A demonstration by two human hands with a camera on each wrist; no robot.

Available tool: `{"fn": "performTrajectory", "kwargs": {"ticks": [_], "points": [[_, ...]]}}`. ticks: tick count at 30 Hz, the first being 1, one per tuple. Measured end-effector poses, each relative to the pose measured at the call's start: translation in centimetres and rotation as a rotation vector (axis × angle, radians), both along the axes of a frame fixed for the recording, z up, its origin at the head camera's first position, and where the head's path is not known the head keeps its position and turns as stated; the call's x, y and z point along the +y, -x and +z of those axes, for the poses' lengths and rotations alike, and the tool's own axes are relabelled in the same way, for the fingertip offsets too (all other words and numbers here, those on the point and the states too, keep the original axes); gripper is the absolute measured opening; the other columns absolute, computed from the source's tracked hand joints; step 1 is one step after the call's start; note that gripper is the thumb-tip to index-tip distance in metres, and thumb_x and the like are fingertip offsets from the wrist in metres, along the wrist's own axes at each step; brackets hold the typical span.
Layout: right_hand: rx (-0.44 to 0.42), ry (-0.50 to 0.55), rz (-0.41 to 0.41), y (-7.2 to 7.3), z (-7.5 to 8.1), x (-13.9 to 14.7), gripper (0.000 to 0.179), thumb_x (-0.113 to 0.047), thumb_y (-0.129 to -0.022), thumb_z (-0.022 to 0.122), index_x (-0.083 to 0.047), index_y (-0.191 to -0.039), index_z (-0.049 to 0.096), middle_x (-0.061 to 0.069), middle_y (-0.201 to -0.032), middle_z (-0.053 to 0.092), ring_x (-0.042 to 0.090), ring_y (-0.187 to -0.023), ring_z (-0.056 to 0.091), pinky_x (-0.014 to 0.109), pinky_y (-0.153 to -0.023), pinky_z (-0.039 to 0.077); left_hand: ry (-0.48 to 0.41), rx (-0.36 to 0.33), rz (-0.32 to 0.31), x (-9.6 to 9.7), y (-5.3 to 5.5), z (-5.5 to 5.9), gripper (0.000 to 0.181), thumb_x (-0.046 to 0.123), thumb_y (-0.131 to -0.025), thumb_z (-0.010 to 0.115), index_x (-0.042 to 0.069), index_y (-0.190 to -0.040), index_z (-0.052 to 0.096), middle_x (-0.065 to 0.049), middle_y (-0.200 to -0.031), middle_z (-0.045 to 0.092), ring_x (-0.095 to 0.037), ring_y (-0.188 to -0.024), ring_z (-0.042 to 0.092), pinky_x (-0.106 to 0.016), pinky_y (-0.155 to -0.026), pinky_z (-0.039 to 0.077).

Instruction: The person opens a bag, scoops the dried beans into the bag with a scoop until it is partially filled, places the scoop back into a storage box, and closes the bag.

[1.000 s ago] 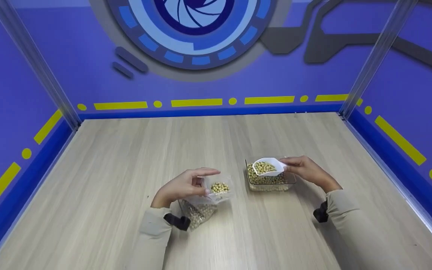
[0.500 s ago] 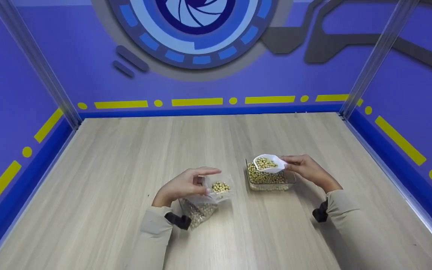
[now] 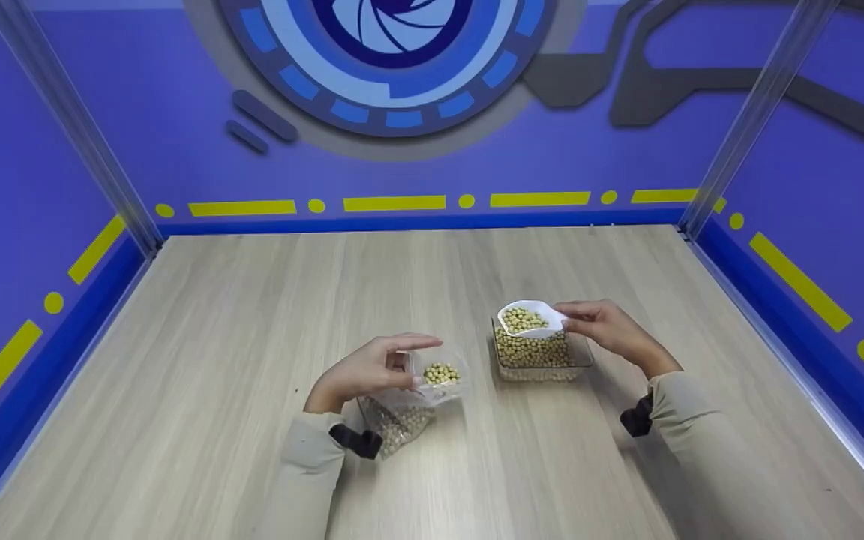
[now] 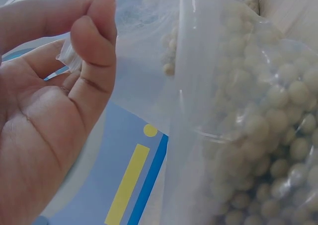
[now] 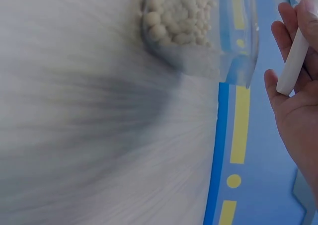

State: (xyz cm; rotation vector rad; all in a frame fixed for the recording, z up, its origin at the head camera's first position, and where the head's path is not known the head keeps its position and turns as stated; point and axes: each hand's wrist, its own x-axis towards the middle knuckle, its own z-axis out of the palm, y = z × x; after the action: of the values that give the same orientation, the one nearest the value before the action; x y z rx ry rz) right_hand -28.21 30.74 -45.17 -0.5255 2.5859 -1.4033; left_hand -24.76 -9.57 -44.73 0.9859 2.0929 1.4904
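My left hand (image 3: pixel 366 373) pinches the mouth of a clear plastic bag (image 3: pixel 403 424) between thumb and fingers, holding it open. Round yellowish beans fill the bag (image 4: pixel 268 130), large in the left wrist view. Through its opening some beans (image 3: pixel 441 373) show. To the right, a clear rectangular container (image 3: pixel 583 363) holds many of the same beans. Above its far part, my right hand (image 3: pixel 616 334) holds a white scoop (image 3: pixel 554 322) carrying a heap of beans. In the right wrist view my fingers are curled round the scoop's handle (image 5: pixel 294 66).
Both the bag and the container rest on a light wood-grain table (image 3: pixel 252 315). Blue printed panels (image 3: pixel 432 172) with yellow marks close in the back and sides. Metal posts (image 3: pixel 732 142) stand at the rear corners.
The right hand has raised the loaded scoop a little and shifted it slightly left and away over the container. The left hand and bag have stayed almost still.
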Motion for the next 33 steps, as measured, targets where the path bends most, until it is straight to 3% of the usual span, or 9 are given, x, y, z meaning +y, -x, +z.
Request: {"fn": "performTrajectory", "kwargs": {"ticks": [13, 20, 26, 33], "points": [[0.078, -0.032, 0.044, -0.2, 0.5, -3.0, 0.033, -0.01, -0.093, 0.06, 0.0, -0.125, 0.063, 0.021, -0.126, 0.062, 0.024, -0.111, 0.06, 0.016, -0.084, 0.047, -0.003, -0.01, 0.005, 0.0, 0.0, 0.0, 0.059, 0.0, -0.085, 0.065, 0.004, -0.141, 0.047, -0.018, -0.144, 0.046, -0.003, -0.063, 0.049, -0.017, -0.058, 0.042], [0.067, -0.049, 0.082, -0.8, 1.1, -4.6, 0.034, -0.011, -0.092, 0.061, 0.0, -0.125, 0.064, 0.02, -0.126, 0.062, 0.033, -0.117, 0.057, 0.016, -0.086, 0.046, -0.018, -0.027, -0.001, 0.1, 0.0, -0.1, 0.059, 0.001, -0.085, 0.066, 0.002, -0.141, 0.047, -0.019, -0.144, 0.045, -0.003, -0.061, 0.045, -0.017, -0.058, 0.041], [0.098, -0.017, 0.163, -0.6, 0.5, -5.3, 0.034, -0.012, -0.092, 0.062, 0.0, -0.123, 0.064, 0.02, -0.127, 0.062, 0.036, -0.119, 0.056, 0.016, -0.086, 0.047, -0.018, -0.029, -0.005, 0.2, 0.1, -0.1, 0.059, 0.002, -0.085, 0.066, 0.0, -0.141, 0.046, -0.021, -0.145, 0.044, -0.002, -0.062, 0.046, -0.017, -0.058, 0.042], [0.099, -0.03, 0.187, -0.8, 0.4, -6.3, 0.032, -0.008, -0.091, 0.062, 0.0, -0.122, 0.066, 0.018, -0.126, 0.063, 0.033, -0.118, 0.058, 0.017, -0.085, 0.048, -0.019, -0.039, -0.003, 0.2, 0.0, 0.0, 0.06, 0.003, -0.085, 0.067, 0.001, -0.141, 0.046, -0.02, -0.145, 0.044, -0.003, -0.065, 0.05, -0.017, -0.06, 0.044]]}}
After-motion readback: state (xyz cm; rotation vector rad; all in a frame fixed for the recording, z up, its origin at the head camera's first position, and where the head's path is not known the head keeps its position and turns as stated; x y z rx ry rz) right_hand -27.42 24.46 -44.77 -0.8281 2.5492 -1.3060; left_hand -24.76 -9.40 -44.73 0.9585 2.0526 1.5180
